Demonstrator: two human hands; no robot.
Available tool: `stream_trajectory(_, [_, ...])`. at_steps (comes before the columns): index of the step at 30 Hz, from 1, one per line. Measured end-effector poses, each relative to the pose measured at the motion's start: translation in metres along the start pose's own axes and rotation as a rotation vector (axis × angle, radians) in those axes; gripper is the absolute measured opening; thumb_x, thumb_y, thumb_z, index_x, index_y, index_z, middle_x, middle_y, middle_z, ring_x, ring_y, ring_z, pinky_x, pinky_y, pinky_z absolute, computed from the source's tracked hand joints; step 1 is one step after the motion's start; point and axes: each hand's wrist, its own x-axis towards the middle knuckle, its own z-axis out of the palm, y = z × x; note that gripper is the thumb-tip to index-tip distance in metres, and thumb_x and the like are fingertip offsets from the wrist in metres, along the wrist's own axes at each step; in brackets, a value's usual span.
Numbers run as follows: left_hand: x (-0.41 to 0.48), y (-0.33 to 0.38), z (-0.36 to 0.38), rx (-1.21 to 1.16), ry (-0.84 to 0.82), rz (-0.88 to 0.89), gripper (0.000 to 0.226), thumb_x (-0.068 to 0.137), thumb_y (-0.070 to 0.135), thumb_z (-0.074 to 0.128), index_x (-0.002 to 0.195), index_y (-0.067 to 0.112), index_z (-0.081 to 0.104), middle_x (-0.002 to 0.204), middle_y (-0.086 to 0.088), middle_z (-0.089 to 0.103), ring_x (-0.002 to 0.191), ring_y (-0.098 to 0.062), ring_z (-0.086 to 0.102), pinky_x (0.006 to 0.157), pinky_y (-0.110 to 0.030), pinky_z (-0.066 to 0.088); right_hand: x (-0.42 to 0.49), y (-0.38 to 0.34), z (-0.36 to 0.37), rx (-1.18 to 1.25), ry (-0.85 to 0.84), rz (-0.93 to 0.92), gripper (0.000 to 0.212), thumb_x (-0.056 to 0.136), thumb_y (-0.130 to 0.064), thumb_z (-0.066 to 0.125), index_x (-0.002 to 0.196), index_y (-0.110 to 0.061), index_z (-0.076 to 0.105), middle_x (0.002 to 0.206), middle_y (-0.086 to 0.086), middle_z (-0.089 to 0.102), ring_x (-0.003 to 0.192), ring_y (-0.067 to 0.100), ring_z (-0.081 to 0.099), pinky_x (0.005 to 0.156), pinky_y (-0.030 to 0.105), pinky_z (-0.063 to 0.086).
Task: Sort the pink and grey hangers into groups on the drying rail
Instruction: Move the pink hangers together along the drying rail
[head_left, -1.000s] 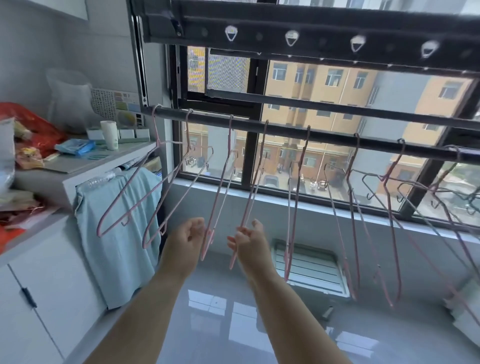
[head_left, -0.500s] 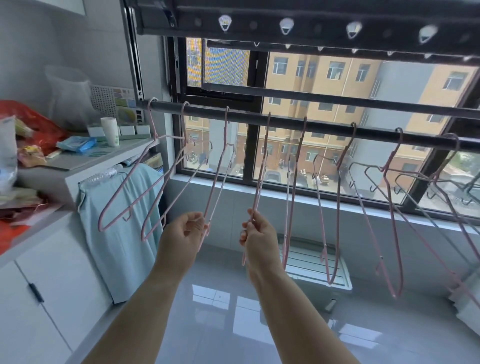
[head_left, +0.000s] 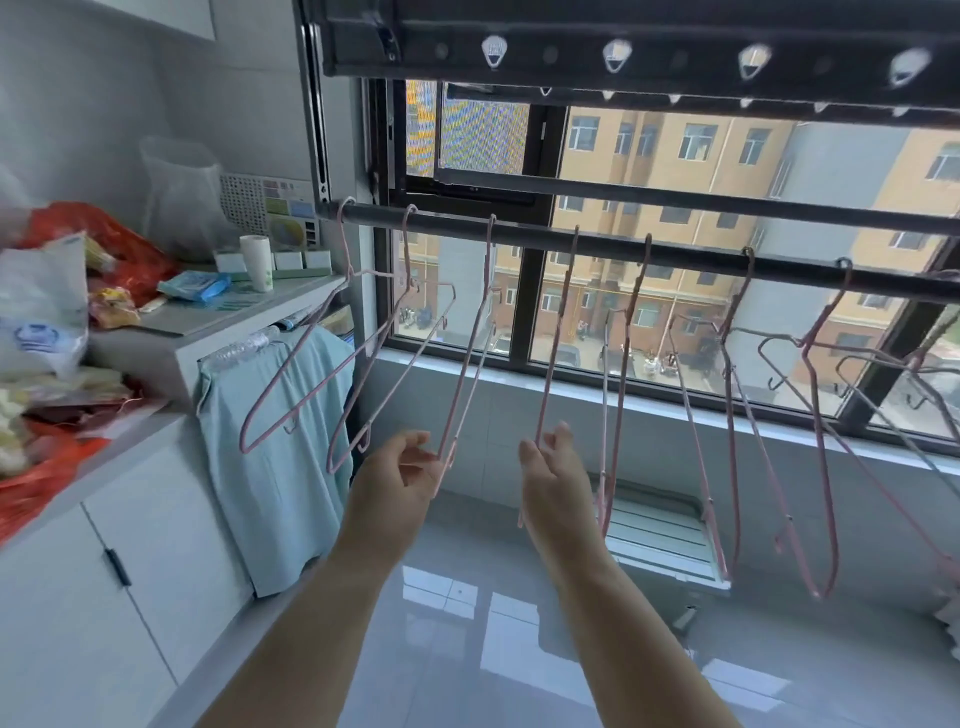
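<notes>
Below the drying rail (head_left: 691, 255), both hands were loosely spread: left hand (head_left: 400, 480) touching a pink hanger (head_left: 470, 358), right hand (head_left: 558, 475) touching the neighbouring hanger (head_left: 556, 338)

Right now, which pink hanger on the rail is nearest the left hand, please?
The third hanger from the rail's left end: only its lower tip reaches the left hand.

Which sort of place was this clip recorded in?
Probably an enclosed laundry balcony in a flat: a drying rail hung with pink hangers runs across a window facing apartment blocks, with a cluttered cabinet on the left.
</notes>
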Motion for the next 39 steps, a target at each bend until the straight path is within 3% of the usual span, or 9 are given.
stream_trajectory(2, [-0.006, 0.006, -0.002, 0.111, 0.076, 0.119, 0.038, 0.081, 0.009, 0.063, 0.118, 0.008, 0.055, 0.104, -0.001, 0.058, 0.102, -0.018, 0.054, 0.089, -0.026, 0.043, -0.012, -0.001, -0.012, -0.23, 0.102, -0.186, 0.051, 0.093, -0.016, 0.045, 0.14, -0.009, 0.027, 0.145, 0.008, 0.031, 0.136, 0.02, 0.026, 0.108, 0.024, 0.018])
stream_trajectory(5, [-0.017, 0.025, 0.003, 0.169, 0.155, 0.363, 0.035, 0.078, 0.004, 0.066, 0.112, 0.005, 0.059, 0.105, -0.008, 0.061, 0.101, -0.022, 0.057, 0.092, -0.038, 0.047, -0.019, -0.006, -0.039, -0.355, 0.328, -0.405, 0.048, 0.088, -0.009, 0.05, 0.134, -0.008, 0.037, 0.142, 0.008, 0.034, 0.134, 0.016, 0.026, 0.104, 0.01, 0.01])
stream_trajectory(7, [-0.025, 0.038, 0.012, 0.151, 0.107, 0.43, 0.034, 0.078, 0.003, 0.066, 0.111, 0.007, 0.06, 0.104, -0.008, 0.063, 0.1, -0.022, 0.059, 0.09, -0.037, 0.049, -0.013, -0.002, -0.056, -0.357, 0.374, -0.331, 0.049, 0.087, -0.006, 0.052, 0.134, -0.005, 0.038, 0.141, 0.012, 0.035, 0.134, 0.019, 0.027, 0.101, 0.004, 0.009])
stream_trajectory(11, [-0.035, 0.051, 0.032, 0.1, -0.001, 0.452, 0.039, 0.078, 0.006, 0.067, 0.116, 0.009, 0.058, 0.111, -0.004, 0.062, 0.106, -0.016, 0.057, 0.096, -0.032, 0.046, 0.001, 0.01, -0.067, -0.302, 0.219, -0.049, 0.052, 0.092, -0.015, 0.047, 0.139, -0.005, 0.026, 0.142, 0.014, 0.035, 0.13, 0.023, 0.034, 0.111, 0.033, 0.025])
stream_trajectory(14, [-0.036, 0.052, 0.038, 0.088, -0.026, 0.448, 0.04, 0.078, 0.009, 0.068, 0.116, 0.012, 0.057, 0.109, 0.002, 0.06, 0.106, -0.013, 0.056, 0.095, -0.026, 0.043, 0.009, 0.017, -0.062, -0.207, 0.185, 0.012, 0.046, 0.094, -0.013, 0.04, 0.137, -0.005, 0.028, 0.13, 0.014, 0.047, 0.112, 0.02, 0.045, 0.099, 0.031, 0.034])
stream_trajectory(16, [-0.035, 0.051, 0.038, 0.089, -0.04, 0.444, 0.039, 0.078, 0.01, 0.068, 0.115, 0.013, 0.057, 0.108, 0.003, 0.059, 0.106, -0.012, 0.055, 0.095, -0.027, 0.043, 0.015, 0.018, -0.058, -0.176, 0.203, 0.041, 0.042, 0.094, -0.01, 0.037, 0.135, -0.004, 0.031, 0.121, 0.012, 0.051, 0.112, 0.025, 0.048, 0.1, 0.034, 0.036])
stream_trajectory(18, [-0.035, 0.049, 0.037, 0.09, -0.051, 0.436, 0.039, 0.078, 0.011, 0.067, 0.115, 0.014, 0.057, 0.11, 0.001, 0.06, 0.106, -0.012, 0.055, 0.096, -0.029, 0.043, 0.018, 0.019, -0.054, -0.149, 0.231, 0.054, 0.038, 0.094, -0.006, 0.033, 0.131, -0.004, 0.037, 0.109, 0.01, 0.052, 0.105, 0.027, 0.051, 0.096, 0.036, 0.039])
stream_trajectory(21, [-0.033, 0.045, 0.033, 0.091, -0.053, 0.417, 0.039, 0.079, 0.011, 0.067, 0.116, 0.015, 0.057, 0.112, 0.001, 0.06, 0.107, -0.012, 0.055, 0.098, -0.032, 0.043, 0.019, 0.02, -0.051, -0.144, 0.272, 0.029, 0.035, 0.094, -0.004, 0.03, 0.125, -0.003, 0.044, 0.102, 0.011, 0.051, 0.091, 0.021, 0.047, 0.082, 0.029, 0.036])
stream_trajectory(39, [-0.037, 0.041, 0.04, 0.095, -0.135, 0.365, 0.048, 0.078, 0.017, 0.068, 0.124, 0.016, 0.052, 0.117, 0.001, 0.057, 0.108, -0.01, 0.052, 0.098, -0.026, 0.041, 0.011, 0.018, -0.061, -0.127, 0.274, -0.001, 0.03, 0.094, -0.007, 0.033, 0.12, 0.001, 0.046, 0.094, 0.007, 0.046, 0.084, 0.02, 0.044, 0.076, 0.027, 0.034])
